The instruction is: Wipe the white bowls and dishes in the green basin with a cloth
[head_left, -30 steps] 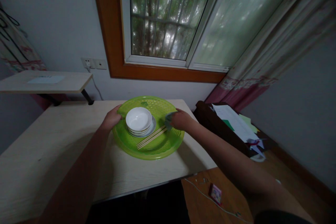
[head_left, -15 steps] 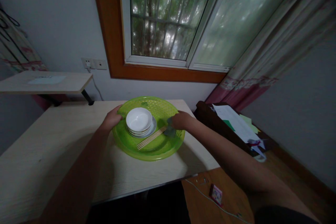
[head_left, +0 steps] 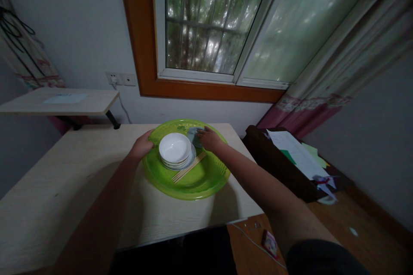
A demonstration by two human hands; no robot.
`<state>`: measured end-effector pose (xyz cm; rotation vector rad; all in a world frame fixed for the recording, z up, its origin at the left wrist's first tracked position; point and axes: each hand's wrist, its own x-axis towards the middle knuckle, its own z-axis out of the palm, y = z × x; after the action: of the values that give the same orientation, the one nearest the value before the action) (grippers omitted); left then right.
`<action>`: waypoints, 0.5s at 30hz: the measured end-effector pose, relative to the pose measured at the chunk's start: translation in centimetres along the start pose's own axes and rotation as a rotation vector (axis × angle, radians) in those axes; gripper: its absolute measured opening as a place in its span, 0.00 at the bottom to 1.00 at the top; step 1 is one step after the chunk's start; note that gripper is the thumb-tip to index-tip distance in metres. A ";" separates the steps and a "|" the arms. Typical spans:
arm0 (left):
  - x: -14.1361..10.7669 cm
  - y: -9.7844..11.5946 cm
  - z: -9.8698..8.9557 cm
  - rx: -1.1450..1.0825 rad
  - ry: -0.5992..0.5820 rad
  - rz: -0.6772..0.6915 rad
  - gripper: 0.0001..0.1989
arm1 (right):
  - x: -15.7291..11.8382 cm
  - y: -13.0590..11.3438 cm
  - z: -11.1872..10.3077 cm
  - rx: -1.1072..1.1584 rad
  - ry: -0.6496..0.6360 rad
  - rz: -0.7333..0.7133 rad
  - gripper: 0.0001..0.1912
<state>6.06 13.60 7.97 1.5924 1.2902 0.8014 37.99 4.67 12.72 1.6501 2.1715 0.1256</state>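
A round green basin (head_left: 190, 189) sits on the pale wooden table. My left hand (head_left: 143, 144) grips its left rim, the thumb over the edge. Inside, a stack of white bowls (head_left: 175, 148) rests on a plate (head_left: 192, 159) at the left. Several wooden chopsticks (head_left: 189, 168) lie slantwise to the right of the stack. A grey-blue cloth (head_left: 194, 136) is bunched under my right hand (head_left: 209, 138), which presses it against the basin's inside near the back, close to the bowls.
The table (head_left: 93, 180) carries a raised shelf (head_left: 77, 103) with a paper on it at the left. Right of the table, a dark brown box-like piece (head_left: 274, 163) holds papers (head_left: 293, 154). A small pink box (head_left: 270, 242) and a cable lie on the floor.
My right hand has moved the cloth from the basin's right side, beside the chopstick ends, leftward and back towards the bowls. My left hand still holds the rim.
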 end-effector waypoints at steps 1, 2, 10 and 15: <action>0.0 0.0 0.0 0.009 0.001 0.006 0.47 | -0.1 0.0 0.1 0.006 0.004 0.008 0.28; 0.0 -0.1 0.0 0.017 0.006 0.015 0.47 | -0.3 0.0 0.2 0.009 0.007 0.020 0.28; 0.1 -0.6 0.2 0.027 0.004 0.025 0.46 | -6.2 -0.8 0.2 -0.018 -0.113 0.163 0.23; -0.2 -0.2 0.3 0.002 0.021 0.030 0.40 | -8.9 -3.0 -1.2 0.048 -0.271 0.176 0.19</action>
<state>6.20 13.31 7.64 1.6124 1.2848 0.8371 36.79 -4.34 15.19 1.7698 1.8420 -0.0959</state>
